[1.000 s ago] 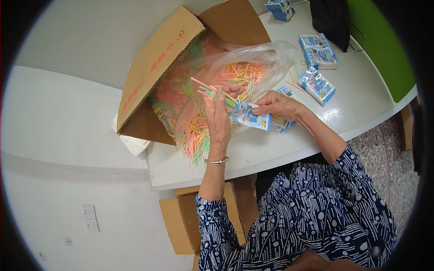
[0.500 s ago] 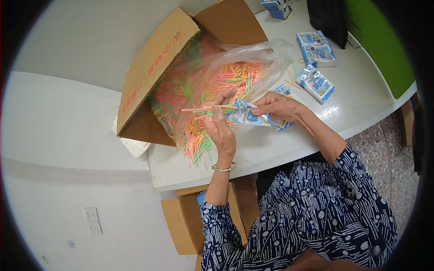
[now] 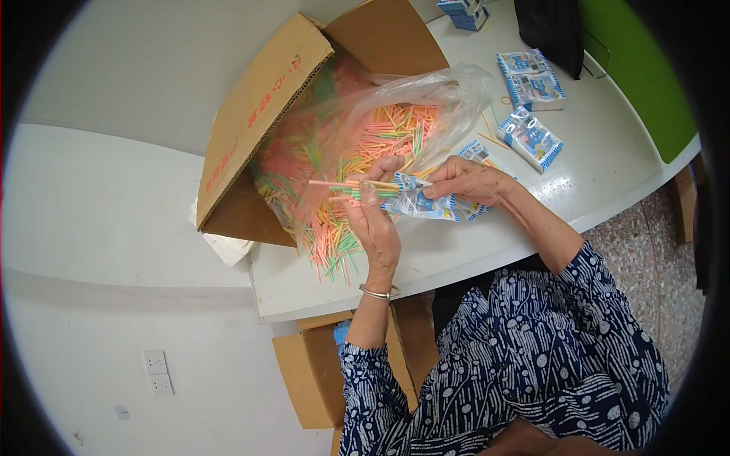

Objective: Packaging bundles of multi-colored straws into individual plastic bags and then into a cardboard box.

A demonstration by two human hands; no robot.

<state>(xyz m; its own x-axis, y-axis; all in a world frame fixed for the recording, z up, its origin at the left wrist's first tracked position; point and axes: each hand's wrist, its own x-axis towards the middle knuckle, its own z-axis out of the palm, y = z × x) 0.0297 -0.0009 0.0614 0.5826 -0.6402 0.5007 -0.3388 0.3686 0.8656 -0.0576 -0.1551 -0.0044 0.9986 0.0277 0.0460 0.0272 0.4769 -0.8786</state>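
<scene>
My left hand (image 3: 372,216) is closed around a small bundle of thin pastel straws (image 3: 354,190), with its thumb across them and their ends sticking out to the left. The straws' right ends reach into the mouth of a small blue-and-white plastic packet (image 3: 422,204). My right hand (image 3: 465,181) pinches that packet between thumb and fingers; its other fingers are partly hidden. Below and behind my hands lies a large heap of pink, yellow and green straws (image 3: 395,135) in a clear plastic bag (image 3: 464,83), which spills from a tipped cardboard box (image 3: 266,114).
Filled blue-and-white packets (image 3: 532,140) lie on the white table (image 3: 601,182) at right, with others stacked at the far edge. Behind them are a black bag (image 3: 549,34) and a green panel (image 3: 639,83). An open carton (image 3: 304,376) stands below the table.
My left hand has shifted slightly right and down, toward the packet. My right hand keeps its hold on the packet with little movement.
</scene>
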